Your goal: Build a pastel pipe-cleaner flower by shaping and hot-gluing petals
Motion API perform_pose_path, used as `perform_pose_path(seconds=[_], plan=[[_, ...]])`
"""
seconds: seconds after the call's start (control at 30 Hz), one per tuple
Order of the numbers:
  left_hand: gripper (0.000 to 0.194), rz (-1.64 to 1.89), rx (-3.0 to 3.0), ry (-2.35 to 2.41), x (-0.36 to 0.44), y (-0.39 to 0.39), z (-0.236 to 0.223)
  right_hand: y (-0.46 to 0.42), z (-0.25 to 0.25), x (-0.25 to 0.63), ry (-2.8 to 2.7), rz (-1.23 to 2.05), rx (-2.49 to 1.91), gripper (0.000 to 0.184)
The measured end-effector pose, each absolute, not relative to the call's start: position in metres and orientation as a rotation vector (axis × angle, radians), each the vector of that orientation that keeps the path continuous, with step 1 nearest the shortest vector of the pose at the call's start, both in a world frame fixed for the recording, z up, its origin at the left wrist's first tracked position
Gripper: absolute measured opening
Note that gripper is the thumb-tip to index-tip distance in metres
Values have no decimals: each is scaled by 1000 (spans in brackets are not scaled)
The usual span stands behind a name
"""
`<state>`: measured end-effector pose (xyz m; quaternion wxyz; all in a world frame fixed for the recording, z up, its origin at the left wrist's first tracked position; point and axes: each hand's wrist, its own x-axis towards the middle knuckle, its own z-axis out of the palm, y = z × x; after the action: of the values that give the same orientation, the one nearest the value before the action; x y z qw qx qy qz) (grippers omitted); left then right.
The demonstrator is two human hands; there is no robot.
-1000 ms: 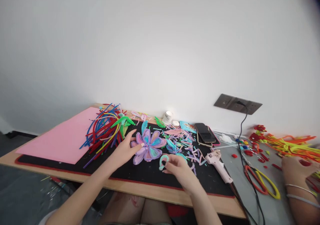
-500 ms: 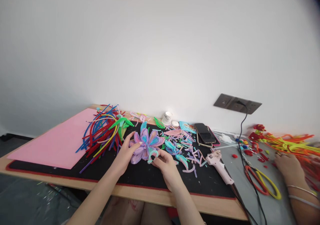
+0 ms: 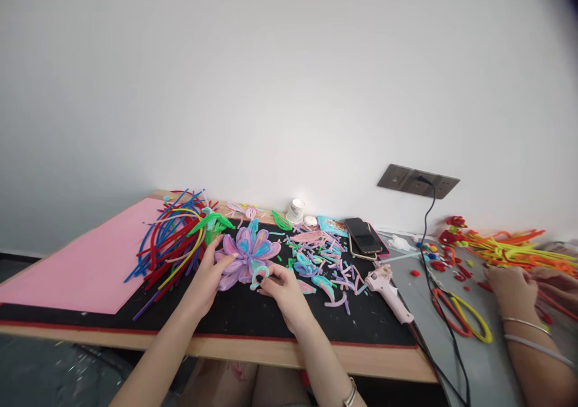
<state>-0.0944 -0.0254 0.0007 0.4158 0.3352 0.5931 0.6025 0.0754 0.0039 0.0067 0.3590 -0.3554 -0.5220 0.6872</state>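
A large pipe-cleaner flower (image 3: 266, 250) with purple, pink and blue petals lies over the black mat. My left hand (image 3: 208, 274) grips it at its left side, thumb resting on the petals. Against the flower's lower right, my right hand (image 3: 280, 288) pinches a small curled teal pipe-cleaner piece (image 3: 259, 271) between thumb and fingers. Whether that piece is fastened to the flower I cannot tell. Just right of this hand lie pink and blue pipe-cleaner petals (image 3: 323, 285) among cut scraps.
A bundle of long pipe cleaners (image 3: 156, 244) lies left, beside pink paper (image 3: 76, 262). To the right are phones (image 3: 363, 235), a pink glue gun (image 3: 389, 295) and scissors (image 3: 469, 320). A black cord (image 3: 427, 232) hangs from the wall socket. Another person's hands (image 3: 510, 289) work at far right.
The whole view has shifted, so things sit further left. My hands still hold the flower and the teal piece. More of the other person's second hand shows.
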Motion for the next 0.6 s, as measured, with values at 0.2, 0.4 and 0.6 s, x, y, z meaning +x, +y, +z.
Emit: perform_pose_path(seconds=[0.2, 0.4, 0.6], plan=[[73, 1485, 741, 1421, -90, -36, 14, -2, 19, 114, -1495, 1587, -1027, 20], [73, 1432, 677, 1425, -85, -43, 18, -2, 28, 190, -1381, 1295, -1221, 24], [70, 1403, 790, 1516, -88, -35, -11, -3, 31, 244, -1211, 1131, -1396, 37]])
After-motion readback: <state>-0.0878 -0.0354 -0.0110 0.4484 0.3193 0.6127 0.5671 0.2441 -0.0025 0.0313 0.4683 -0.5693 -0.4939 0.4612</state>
